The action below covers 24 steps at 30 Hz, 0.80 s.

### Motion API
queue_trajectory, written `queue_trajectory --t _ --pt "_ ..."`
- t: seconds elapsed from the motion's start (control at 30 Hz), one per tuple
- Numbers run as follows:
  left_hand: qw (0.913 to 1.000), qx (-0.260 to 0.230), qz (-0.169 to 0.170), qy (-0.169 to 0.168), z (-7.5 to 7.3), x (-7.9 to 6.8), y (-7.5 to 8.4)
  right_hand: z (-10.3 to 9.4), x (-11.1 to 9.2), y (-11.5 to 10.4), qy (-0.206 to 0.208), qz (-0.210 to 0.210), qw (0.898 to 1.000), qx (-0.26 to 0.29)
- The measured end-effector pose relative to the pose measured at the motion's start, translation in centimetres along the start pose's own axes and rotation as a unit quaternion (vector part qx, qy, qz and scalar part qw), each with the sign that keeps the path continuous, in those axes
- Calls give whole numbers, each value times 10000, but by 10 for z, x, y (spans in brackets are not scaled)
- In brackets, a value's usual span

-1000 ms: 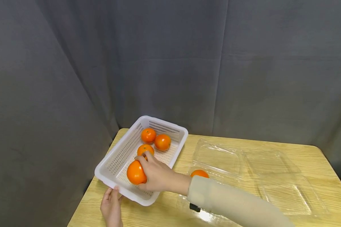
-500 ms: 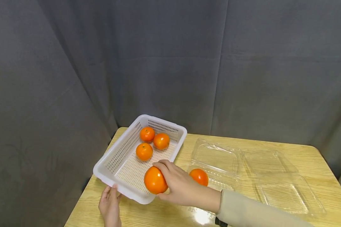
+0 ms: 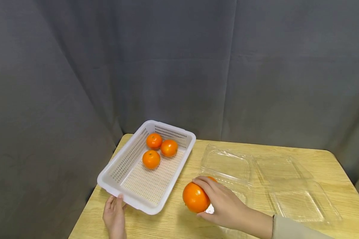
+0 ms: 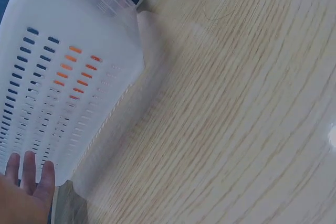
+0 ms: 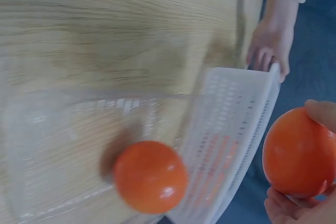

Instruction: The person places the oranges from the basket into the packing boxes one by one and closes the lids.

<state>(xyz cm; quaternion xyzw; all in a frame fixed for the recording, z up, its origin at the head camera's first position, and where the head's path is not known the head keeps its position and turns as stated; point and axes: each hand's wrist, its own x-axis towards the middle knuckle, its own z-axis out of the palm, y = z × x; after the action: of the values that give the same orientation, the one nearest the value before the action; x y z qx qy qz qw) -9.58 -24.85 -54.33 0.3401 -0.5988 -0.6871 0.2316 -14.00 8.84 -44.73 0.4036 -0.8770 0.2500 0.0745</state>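
Head view: the right hand has its fingers curled round the held orange, thumb low on it, up above the near part of the surface. Big change: 1.0 s ago that fruit was down inside the white basket, 0.5 s ago it was over the basket's near right corner, and now it's well out to the right, by the left clear container. There's another orange that was in plain sight 0.5 s ago and now just peeks out behind the hand. Left hand hasn't really budged, thumb up on the basket's near rim, fingers below, so it's gripping it. The basket sits toward the far left corner of the surface with 3 oranges grouped inside, same as 0.5 s ago. The right clear container lies open toward the right edge.

Left wrist view: 3 left-hand fingers show against the basket's slotted wall, with orange colour showing through some slots. Thumb's not visible here.

Right wrist view: held orange again, fingertips below and a fingertip on top. The other orange looks to be in clear plastic beside the basket, and the left hand is holding the rim at the far end.
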Motion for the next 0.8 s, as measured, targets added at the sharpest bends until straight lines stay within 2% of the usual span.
queue_trajectory --t 0.27,0.5,0.6,0.8 --pt "10000 -21 53 23 1 0 0 -7 -30 21 -61 205 9995 -221" --pt "9996 -267 89 23 0 0 1 -8 -47 37 179 834 9954 -430" --pt "9995 -292 7 82 -2 0 1 -6 -51 42 276 1135 9921 -468" --pt "9997 123 -120 -158 -5 0 7 -4 -59 50 279 1458 9883 -342"
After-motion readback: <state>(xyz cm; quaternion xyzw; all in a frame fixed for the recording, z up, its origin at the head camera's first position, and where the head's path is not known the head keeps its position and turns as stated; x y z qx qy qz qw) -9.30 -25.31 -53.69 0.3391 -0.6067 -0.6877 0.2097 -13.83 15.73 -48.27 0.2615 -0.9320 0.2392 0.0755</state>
